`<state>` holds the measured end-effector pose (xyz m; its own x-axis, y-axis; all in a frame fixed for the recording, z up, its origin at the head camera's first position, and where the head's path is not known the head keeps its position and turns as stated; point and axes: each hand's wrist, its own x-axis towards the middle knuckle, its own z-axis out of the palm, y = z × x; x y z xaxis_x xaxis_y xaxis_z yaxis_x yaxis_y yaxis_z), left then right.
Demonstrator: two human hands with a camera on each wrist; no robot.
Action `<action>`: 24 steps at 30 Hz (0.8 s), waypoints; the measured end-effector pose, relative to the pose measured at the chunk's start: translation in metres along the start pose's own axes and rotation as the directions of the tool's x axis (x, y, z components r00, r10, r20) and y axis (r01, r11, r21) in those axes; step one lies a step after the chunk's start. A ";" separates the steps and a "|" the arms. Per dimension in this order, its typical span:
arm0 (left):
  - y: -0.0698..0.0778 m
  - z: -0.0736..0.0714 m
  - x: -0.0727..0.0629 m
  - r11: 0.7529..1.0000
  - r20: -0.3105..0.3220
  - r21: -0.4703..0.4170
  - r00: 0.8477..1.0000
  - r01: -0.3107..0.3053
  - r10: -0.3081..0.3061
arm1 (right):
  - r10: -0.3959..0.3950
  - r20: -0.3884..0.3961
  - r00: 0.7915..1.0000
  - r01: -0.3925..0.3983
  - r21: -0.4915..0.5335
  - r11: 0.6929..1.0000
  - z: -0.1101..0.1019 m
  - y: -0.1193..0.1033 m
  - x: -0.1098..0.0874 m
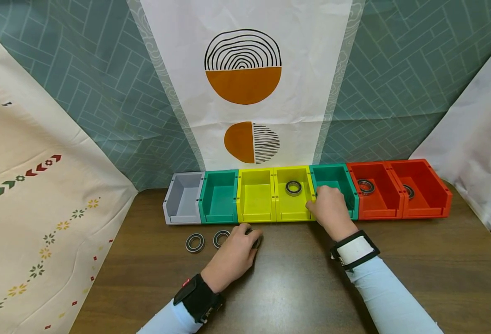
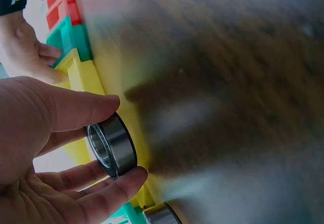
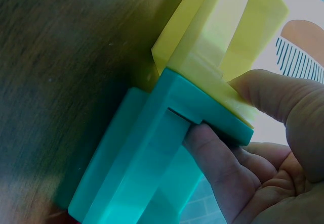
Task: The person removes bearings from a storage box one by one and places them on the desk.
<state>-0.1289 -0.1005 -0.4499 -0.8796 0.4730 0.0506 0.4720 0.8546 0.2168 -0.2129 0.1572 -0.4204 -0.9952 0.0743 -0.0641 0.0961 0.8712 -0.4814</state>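
In the head view, my left hand (image 1: 232, 255) is at the table in front of the left yellow bin (image 1: 257, 197). It holds a ball bearing (image 2: 120, 145) between thumb and fingers, tilted on edge in the left wrist view. Two more bearings lie to its left, a near one (image 1: 221, 239) and a farther one (image 1: 195, 242). My right hand (image 1: 332, 211) straddles the adjoining walls of the right yellow bin (image 1: 297, 213) and the right green bin (image 3: 152, 148). Its thumb rests on the yellow side, its fingers on the green side. No bearing shows clearly in it.
Bins stand side by side along the back of the table, a grey bin (image 1: 183, 213) at the left end. One bearing (image 1: 293, 188) lies in the right yellow bin. The left red bin (image 1: 383, 211) and right red bin (image 1: 426, 211) hold one each. Fabric (image 1: 245, 116) hangs behind.
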 end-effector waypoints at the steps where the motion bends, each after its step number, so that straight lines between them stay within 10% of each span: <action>1: 0.000 0.000 0.000 1.000 0.002 0.002 1.000 0.000 0.000 | -0.001 0.000 1.000 0.001 -0.001 1.000 0.000 0.000 0.000; 24: 0.003 0.002 0.001 0.998 0.054 0.067 0.998 0.007 -0.011 | -0.013 -0.001 1.000 0.013 -0.009 1.000 -0.002 -0.001 -0.001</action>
<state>-0.1283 -0.0975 -0.4514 -0.8800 0.4749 -0.0048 0.4688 0.8702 0.1517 -0.2120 0.1571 -0.4181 -0.9964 0.0636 -0.0569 0.0830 0.8765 -0.4743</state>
